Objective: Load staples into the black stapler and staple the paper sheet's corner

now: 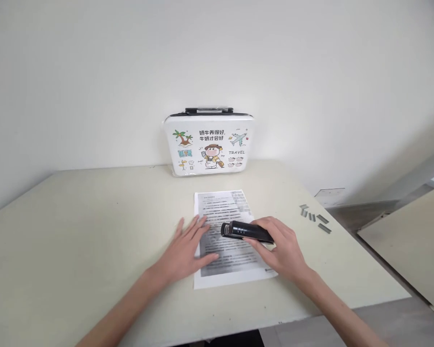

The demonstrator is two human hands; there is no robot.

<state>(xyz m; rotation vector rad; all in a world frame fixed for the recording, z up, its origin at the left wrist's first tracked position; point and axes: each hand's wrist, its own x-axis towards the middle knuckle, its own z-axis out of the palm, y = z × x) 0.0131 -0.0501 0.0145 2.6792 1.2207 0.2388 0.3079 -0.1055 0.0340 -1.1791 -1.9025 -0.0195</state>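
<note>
A stack of printed paper (227,262) lies on the pale table in front of me. My left hand (186,246) rests at its left edge with the fingers spread, thumb and fingertips over the sheet. Gripped in my right hand (284,246) is a black stapler (248,230), held above the right part of the page with its front end pointing left. My palm and fingers hide the stapler's rear end. Several strips of staples (312,217) lie loose on the table to the right of the paper.
A white case (210,144) with cartoon prints and a black handle stands against the wall at the table's back. The table (94,231) ends at a near edge close to my forearms. Another pale tabletop (408,246) is off to the right, across a gap.
</note>
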